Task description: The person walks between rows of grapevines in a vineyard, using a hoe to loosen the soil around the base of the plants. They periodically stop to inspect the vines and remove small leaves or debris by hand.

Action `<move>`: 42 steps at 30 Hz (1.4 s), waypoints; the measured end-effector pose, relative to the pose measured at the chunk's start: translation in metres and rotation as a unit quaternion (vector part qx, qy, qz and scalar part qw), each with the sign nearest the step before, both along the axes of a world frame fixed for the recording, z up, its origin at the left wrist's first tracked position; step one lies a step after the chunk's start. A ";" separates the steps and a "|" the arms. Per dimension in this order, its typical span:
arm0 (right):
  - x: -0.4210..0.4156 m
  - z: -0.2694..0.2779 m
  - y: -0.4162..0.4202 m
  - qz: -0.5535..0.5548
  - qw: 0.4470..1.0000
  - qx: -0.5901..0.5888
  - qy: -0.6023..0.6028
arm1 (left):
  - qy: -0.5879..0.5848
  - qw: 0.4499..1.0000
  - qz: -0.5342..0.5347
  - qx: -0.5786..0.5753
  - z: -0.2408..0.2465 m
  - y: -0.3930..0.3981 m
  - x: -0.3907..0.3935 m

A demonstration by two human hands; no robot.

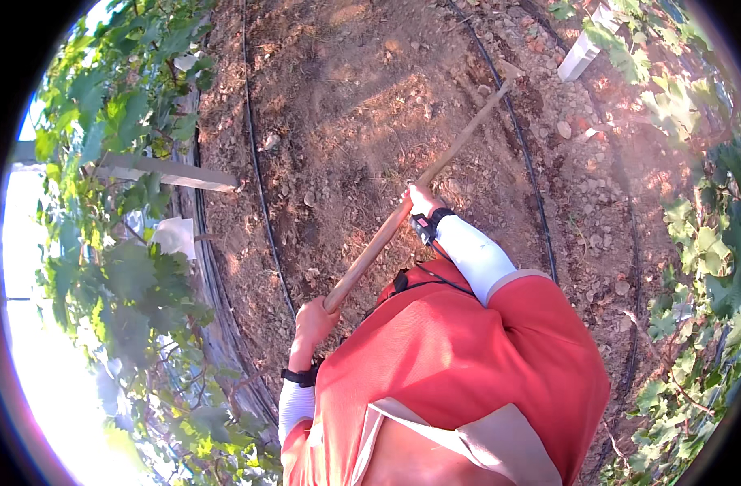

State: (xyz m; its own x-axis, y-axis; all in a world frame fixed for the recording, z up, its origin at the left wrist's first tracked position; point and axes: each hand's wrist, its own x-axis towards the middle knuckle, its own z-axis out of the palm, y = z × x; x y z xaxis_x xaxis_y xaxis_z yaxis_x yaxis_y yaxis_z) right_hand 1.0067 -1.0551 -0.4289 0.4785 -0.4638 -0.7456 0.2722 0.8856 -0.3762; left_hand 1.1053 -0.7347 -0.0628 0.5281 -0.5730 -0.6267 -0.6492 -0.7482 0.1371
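A long wooden handle (370,252) slants from the lower left to the upper right in front of me. My left hand (314,325) is closed around its near end, low and left of centre. Further along the shaft, near the middle of the view, my right hand (422,200) grips it too. The far end carries a tool head (510,70), probably a hoe's, which rests at or close to the soil beside a black drip hose (522,140); its exact shape is blurred. Both wrists wear black straps over white sleeves.
Leafy grapevines (127,273) line the left side, more vines (710,243) the right. A post (170,173) juts in at left, a pale post (580,54) at upper right. Another black hose (258,176) crosses the stony soil (346,121) on the left.
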 end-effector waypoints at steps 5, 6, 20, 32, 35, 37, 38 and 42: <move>0.038 0.011 -0.046 0.181 0.982 0.048 -0.022 | 0.051 0.998 -0.033 -0.020 -0.022 -0.134 0.008; 0.041 0.018 -0.060 0.157 0.984 0.077 -0.029 | 0.103 0.995 0.009 -0.002 -0.009 -0.157 0.012; 0.037 0.043 -0.151 -0.005 0.992 0.124 -0.024 | 0.158 0.984 0.080 0.017 0.083 -0.262 -0.005; 0.048 0.142 -0.208 -0.025 0.992 0.106 -0.062 | 0.085 0.987 0.100 -0.096 0.145 -0.336 0.025; 0.069 0.117 -0.250 -0.063 0.993 0.049 -0.083 | 0.074 0.962 0.068 -0.255 0.174 -0.382 0.040; 0.074 0.118 -0.279 -0.059 0.987 0.016 -0.150 | 0.103 0.928 0.069 -0.352 0.182 -0.402 0.052; 0.079 0.119 -0.286 -0.078 0.987 0.021 -0.141 | 0.121 0.906 0.066 -0.400 0.185 -0.413 0.059; 0.101 0.150 -0.313 -0.122 0.974 0.016 -0.192 | 0.070 0.843 -0.067 -0.530 0.184 -0.439 0.104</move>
